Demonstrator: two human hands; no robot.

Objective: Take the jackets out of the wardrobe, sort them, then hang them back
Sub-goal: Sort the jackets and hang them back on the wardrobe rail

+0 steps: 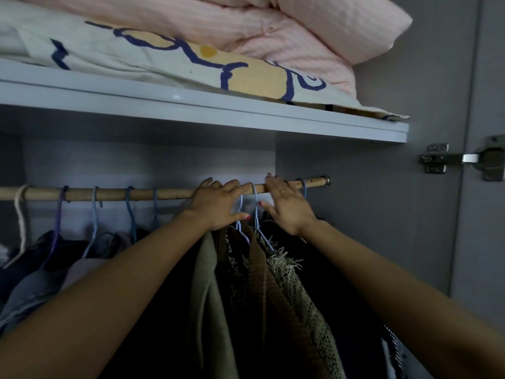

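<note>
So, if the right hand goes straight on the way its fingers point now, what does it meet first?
The right hand already has its fingertips at the wooden rail, so it would probably press that first. Behind is the wardrobe's back wall, though depth is hard to judge.

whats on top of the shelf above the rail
On the shelf lies a cream cloth with blue and yellow print, and a folded pink quilt rests on it. Anything behind them is hidden.

Home bedroom wardrobe, seen from inside open door. Wooden rail [109, 193] hung with jackets [273, 283] on plastic hangers [94, 214]. White shelf [191, 105] above holds folded pink duvet [273, 28], printed bedding [164, 58]. Door hinge [461, 158] far right.
</note>
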